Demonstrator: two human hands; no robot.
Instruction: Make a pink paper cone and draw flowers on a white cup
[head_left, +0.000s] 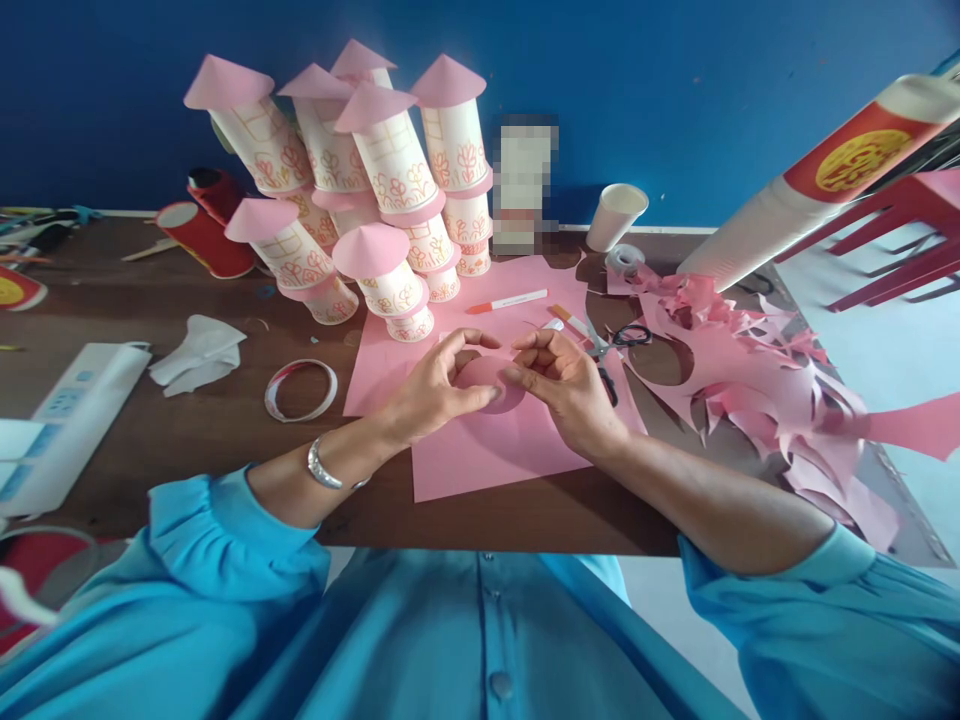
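Between my hands is a small rounded pink paper piece (491,376), above the pink paper sheets (480,460) on the brown table. My left hand (442,380) has its thumb on the front of the piece and its fingers curled behind. The thumb and fingertips of my right hand (562,385) pinch its right edge. An orange-tipped marker (517,301) and an orange marker (570,322) lie just beyond my hands. Scissors (626,338) with black handles rest to the right, partly hidden by my right hand.
Decorated paper-cup towers (401,165) with pink cone roofs stand behind the sheets. A tape ring (301,390) and crumpled tissue (199,355) lie left. Pink scraps (750,370), a white cup (616,217) and a long roll (825,185) are at the right.
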